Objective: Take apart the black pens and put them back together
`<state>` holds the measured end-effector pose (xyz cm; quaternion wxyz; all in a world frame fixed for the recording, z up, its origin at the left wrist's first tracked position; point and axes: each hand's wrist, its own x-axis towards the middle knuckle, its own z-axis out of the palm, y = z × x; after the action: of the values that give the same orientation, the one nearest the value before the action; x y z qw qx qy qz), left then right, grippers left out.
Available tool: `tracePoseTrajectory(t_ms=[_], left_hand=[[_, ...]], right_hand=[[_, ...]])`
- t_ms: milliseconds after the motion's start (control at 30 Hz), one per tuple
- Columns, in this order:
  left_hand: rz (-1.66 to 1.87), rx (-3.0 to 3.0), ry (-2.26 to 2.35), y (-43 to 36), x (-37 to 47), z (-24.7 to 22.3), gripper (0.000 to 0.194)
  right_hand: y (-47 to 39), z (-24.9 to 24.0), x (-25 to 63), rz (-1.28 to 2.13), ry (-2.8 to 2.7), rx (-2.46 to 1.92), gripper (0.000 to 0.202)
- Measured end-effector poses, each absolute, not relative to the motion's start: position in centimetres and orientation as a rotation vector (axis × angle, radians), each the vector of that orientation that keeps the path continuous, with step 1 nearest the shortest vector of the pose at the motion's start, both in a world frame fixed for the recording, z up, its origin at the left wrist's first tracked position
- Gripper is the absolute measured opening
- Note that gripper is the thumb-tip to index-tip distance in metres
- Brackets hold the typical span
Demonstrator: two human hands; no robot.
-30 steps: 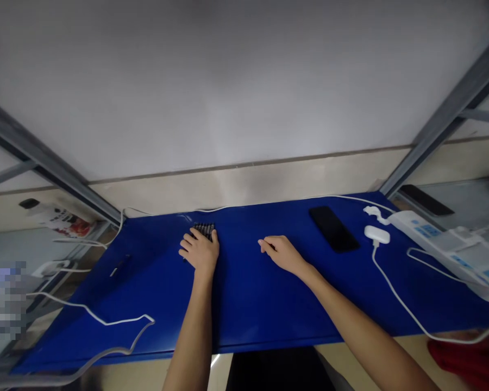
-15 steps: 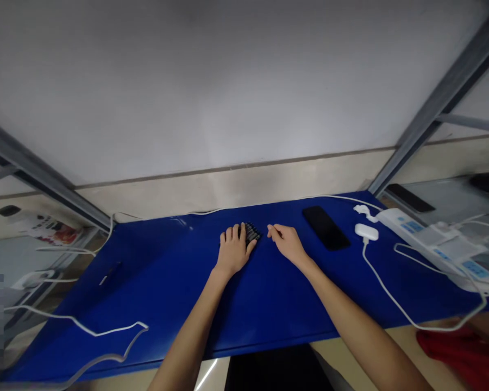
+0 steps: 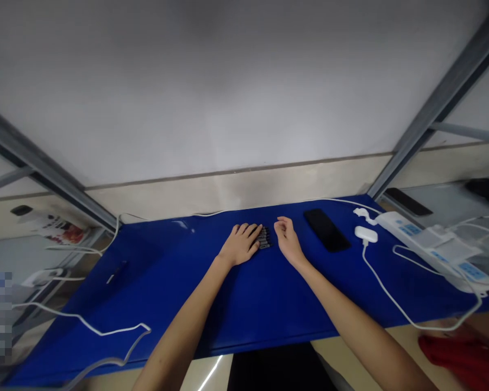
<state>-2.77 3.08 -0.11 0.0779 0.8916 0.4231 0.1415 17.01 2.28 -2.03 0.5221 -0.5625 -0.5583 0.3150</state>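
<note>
On the blue desktop, my left hand lies palm down with its fingers spread over the left part of a small dark object. The object's right side shows a row of short dark pieces; the rest is under the fingers. Just right of it is my right hand, its fingers curled, apart from the dark object. Whether anything is between those fingers is hidden. A black phone rests to the right of my right hand.
Farther right are a white charging case on a cable and a white power strip. A dark pen and a loose white cable lie on the left. A pale wall stands behind.
My left hand has moved slightly right and turned, showing more of the dark object. My right hand has shifted slightly right and turned, its fingers now pointing more upward.
</note>
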Motion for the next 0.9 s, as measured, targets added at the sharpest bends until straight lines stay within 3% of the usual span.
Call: tracePoseTrajectory(t_ms=[167, 333, 500, 900], left_hand=[[0.796, 2.345, 1.416, 2.3, -3.3, -0.4, 0.049], [1.319, 1.388, 1.431, 3.1, -3.4, -1.9, 0.062], [1.465, 1.033, 1.267, 4.3, -2.5, -2.5, 0.065], [1.509, 1.067, 1.095, 4.2, -3.2, -2.2, 0.068]], right_hand=[[2.4, -2.5, 16.5, 0.838, -1.232, -1.25, 0.052], [4.6, -3.4, 16.4, 0.894, -1.133, -1.221, 0.063], [5.9, -3.6, 15.0, 0.98, -1.124, -1.185, 0.069], [5.8, -3.4, 15.3, 1.083, -1.106, -1.098, 0.064]])
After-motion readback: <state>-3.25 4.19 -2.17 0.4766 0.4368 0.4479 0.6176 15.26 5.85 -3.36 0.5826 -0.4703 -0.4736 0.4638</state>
